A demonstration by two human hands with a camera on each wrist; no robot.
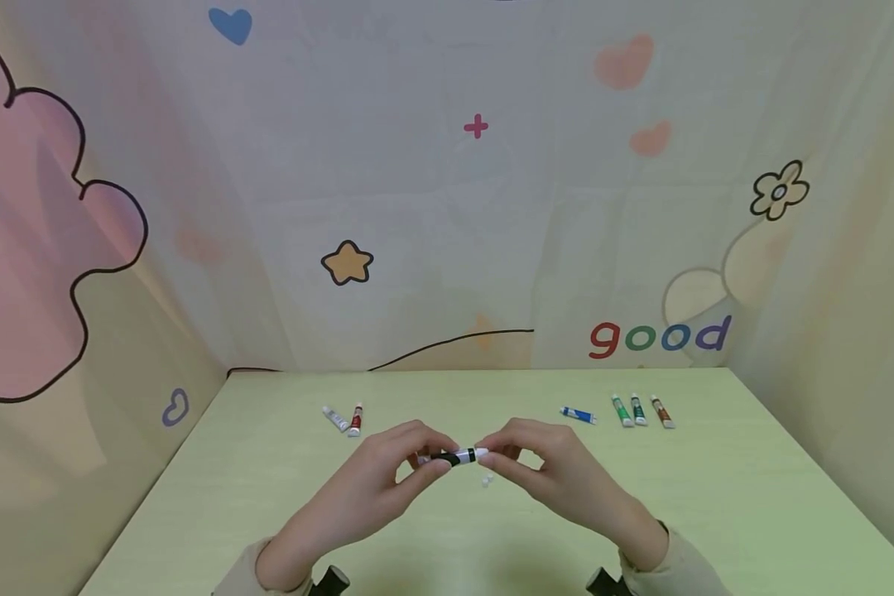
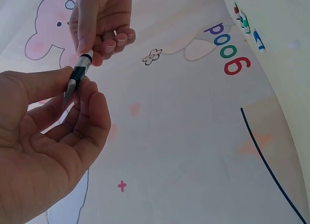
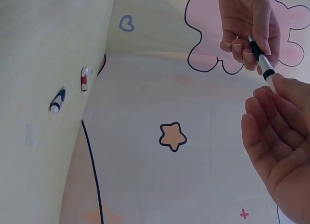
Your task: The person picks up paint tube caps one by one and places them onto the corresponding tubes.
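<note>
Both hands meet over the front middle of the table around a small paint tube [image 1: 456, 457], with a black-and-silver body and a white cap end. My left hand [image 1: 391, 472] pinches its body between thumb and fingers. At the other end, the white cap [image 1: 482, 453] is pinched by my right hand [image 1: 555, 463]. The left wrist view shows the tube [image 2: 79, 73] tapering to a flat, crimped tail. In the right wrist view the tube [image 3: 262, 57] runs between the two hands, its cap end at my right fingertips.
Small white pieces [image 1: 487, 479] lie on the table [image 1: 343, 555] just below the hands. A silver-white tube [image 1: 335, 419] and a red tube [image 1: 355, 420] lie back left. Back right are a blue tube [image 1: 578, 415], two green tubes [image 1: 622, 410] and a brown tube [image 1: 662, 411].
</note>
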